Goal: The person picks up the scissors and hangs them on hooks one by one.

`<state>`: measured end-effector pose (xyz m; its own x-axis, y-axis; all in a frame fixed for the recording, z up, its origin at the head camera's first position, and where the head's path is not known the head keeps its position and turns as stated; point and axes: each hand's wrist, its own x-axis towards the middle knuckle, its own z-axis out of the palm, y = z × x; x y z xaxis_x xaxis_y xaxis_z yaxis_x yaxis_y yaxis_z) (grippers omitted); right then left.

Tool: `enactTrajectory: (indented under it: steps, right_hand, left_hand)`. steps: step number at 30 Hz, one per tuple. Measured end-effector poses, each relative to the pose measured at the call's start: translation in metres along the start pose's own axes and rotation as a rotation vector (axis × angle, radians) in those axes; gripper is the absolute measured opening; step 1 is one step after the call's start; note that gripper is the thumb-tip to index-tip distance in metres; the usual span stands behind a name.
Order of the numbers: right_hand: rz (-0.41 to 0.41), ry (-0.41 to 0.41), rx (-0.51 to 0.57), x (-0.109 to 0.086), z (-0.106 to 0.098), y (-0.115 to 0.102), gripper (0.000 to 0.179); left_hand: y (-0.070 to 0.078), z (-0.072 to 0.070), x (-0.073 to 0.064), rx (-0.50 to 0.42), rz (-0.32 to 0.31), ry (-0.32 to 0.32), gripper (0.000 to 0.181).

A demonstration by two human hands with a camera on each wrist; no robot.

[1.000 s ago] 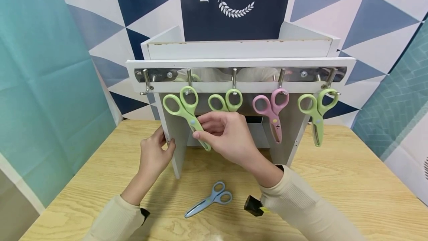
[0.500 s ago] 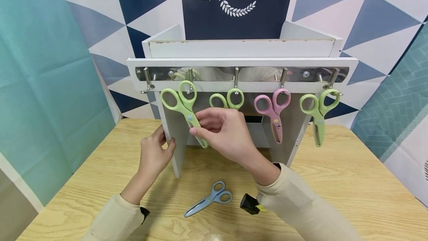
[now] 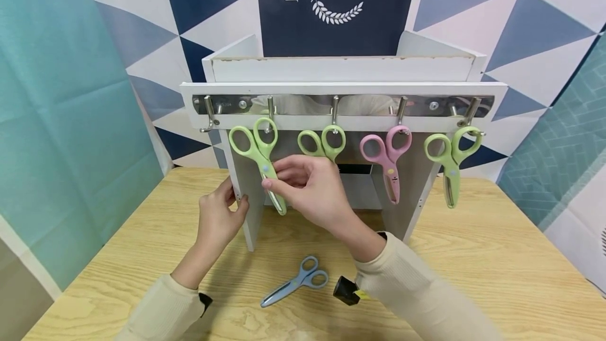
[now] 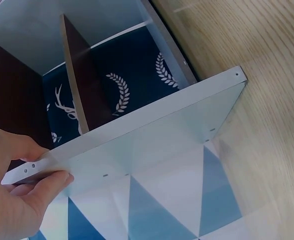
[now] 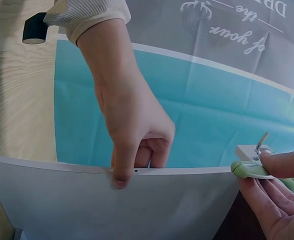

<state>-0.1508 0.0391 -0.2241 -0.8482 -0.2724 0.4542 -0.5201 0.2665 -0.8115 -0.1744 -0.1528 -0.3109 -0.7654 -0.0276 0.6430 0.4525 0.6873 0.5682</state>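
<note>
My right hand (image 3: 310,188) pinches the blades of a pair of green scissors (image 3: 262,152) between thumb and fingers. Their finger rings point up at the second hook (image 3: 271,108) from the left, whose tip shows inside the right ring. In the right wrist view the scissors (image 5: 247,169) appear edge-on between thumb and fingers. My left hand (image 3: 220,217) grips the front edge of the white rack's left side panel (image 3: 247,207); the left wrist view shows thumb and fingers on either side of that panel (image 4: 162,117).
Green scissors (image 3: 333,140), pink scissors (image 3: 388,159) and more green scissors (image 3: 452,164) hang from hooks further right. The leftmost hook (image 3: 209,112) holds nothing. Blue scissors (image 3: 295,282) lie on the wooden table (image 3: 142,257) in front of the rack.
The held green scissors rose slightly, then came down a little, their blade tips swinging left so they hang more upright. My right hand shifted left with them. The left hand stayed on the panel.
</note>
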Motion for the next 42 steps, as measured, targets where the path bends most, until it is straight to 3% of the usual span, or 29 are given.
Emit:
enactTrajectory:
  steps: [11, 19, 26, 34, 42]
  right_hand:
    - [0.051, -0.001, 0.015, -0.007, 0.010, 0.015, 0.014]
    - [0.099, -0.062, 0.042, -0.018, 0.014, 0.035, 0.013]
    - [0.139, -0.125, -0.049, -0.030, 0.013, 0.061, 0.016]
    - [0.102, -0.323, -0.186, -0.044, 0.012, 0.088, 0.015]
    - [0.067, -0.603, -0.274, -0.055, 0.023, 0.093, 0.020]
  left_hand:
    - [-0.001, 0.000, -0.002, 0.007, 0.020, 0.017, 0.028]
    - [0.000, 0.002, -0.002, -0.011, 0.022, 0.015, 0.026]
    - [0.000, 0.002, -0.003, -0.008, 0.018, 0.004, 0.030]
    - [0.000, 0.002, -0.002, -0.012, 0.015, 0.000, 0.030]
    - [-0.001, 0.001, 0.000, -0.003, 0.016, 0.005, 0.030]
